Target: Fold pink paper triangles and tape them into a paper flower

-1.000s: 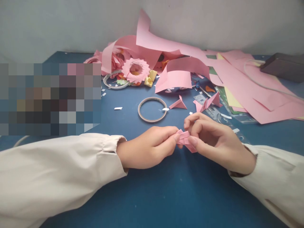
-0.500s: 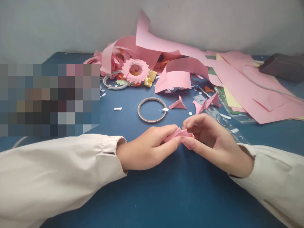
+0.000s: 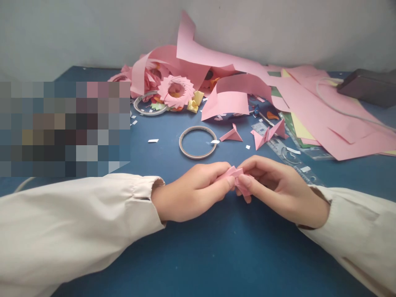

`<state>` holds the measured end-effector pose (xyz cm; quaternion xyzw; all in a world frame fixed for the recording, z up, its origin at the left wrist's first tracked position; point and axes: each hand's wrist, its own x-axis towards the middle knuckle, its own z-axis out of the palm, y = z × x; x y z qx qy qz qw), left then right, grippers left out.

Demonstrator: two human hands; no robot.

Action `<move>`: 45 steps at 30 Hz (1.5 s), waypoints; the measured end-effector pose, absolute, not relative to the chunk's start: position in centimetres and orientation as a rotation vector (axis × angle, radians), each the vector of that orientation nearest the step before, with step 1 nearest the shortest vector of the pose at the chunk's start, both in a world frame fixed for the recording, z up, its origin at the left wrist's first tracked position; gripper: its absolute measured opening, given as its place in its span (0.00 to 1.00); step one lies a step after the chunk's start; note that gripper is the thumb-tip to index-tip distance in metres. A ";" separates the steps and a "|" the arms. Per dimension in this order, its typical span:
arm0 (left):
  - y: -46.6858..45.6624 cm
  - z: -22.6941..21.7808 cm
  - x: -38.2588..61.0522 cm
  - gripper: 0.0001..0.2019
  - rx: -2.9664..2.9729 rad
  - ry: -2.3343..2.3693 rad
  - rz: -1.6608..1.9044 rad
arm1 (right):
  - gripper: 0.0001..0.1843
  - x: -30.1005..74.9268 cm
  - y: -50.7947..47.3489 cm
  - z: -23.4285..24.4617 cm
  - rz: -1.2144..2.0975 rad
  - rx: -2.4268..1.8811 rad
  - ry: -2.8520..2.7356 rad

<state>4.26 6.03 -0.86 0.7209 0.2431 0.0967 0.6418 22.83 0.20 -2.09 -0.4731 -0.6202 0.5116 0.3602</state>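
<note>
Between my two hands is a small pleated piece of folded pink paper [image 3: 237,172], held above the blue table [image 3: 198,251]. My left hand [image 3: 201,187] pinches its left side with the thumb on top. At its right end my right hand [image 3: 275,187] presses it between thumb and fingers; those fingers partly cover it. Just beyond the hands lie a roll of tape [image 3: 198,156], a folded pink paper piece [image 3: 232,134] and another pink folded piece [image 3: 269,134] resting by a clear ruler [image 3: 280,149].
A pink pleated paper ring [image 3: 176,91], a second tape roll [image 3: 150,111] and a yellow folded piece [image 3: 195,102] sit at the back. Curled pink paper [image 3: 213,51] rises behind them. Pink sheets [image 3: 334,123] and a dark object [image 3: 368,86] lie right; white scraps are scattered about.
My right hand's fingers have closed in from a looser curve onto the right end of the folded paper. My left hand keeps its hold almost unmoved.
</note>
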 end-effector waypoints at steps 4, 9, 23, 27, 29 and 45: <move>6.2 -1.0 4.2 0.13 1.765 0.592 0.221 | 0.07 22.6 0.1 -2.2 1.286 -1.271 -1.549; 6.2 -1.1 4.2 0.15 1.854 0.631 0.223 | 0.07 22.5 0.1 -2.4 1.284 -1.287 -1.513; 6.2 -0.8 4.3 0.11 1.851 0.495 0.382 | 0.07 22.8 0.5 -1.4 1.531 -1.210 -1.491; 6.1 -0.6 4.3 0.09 1.865 0.457 0.347 | 0.09 22.5 0.3 -1.5 1.530 -1.244 -1.439; 6.1 -0.5 4.2 0.09 1.881 0.447 0.331 | 0.10 22.4 0.2 -1.5 1.524 -1.254 -1.427; 6.1 -0.5 3.9 0.11 1.834 0.498 0.304 | 0.10 22.6 0.6 -1.1 1.569 -1.223 -1.428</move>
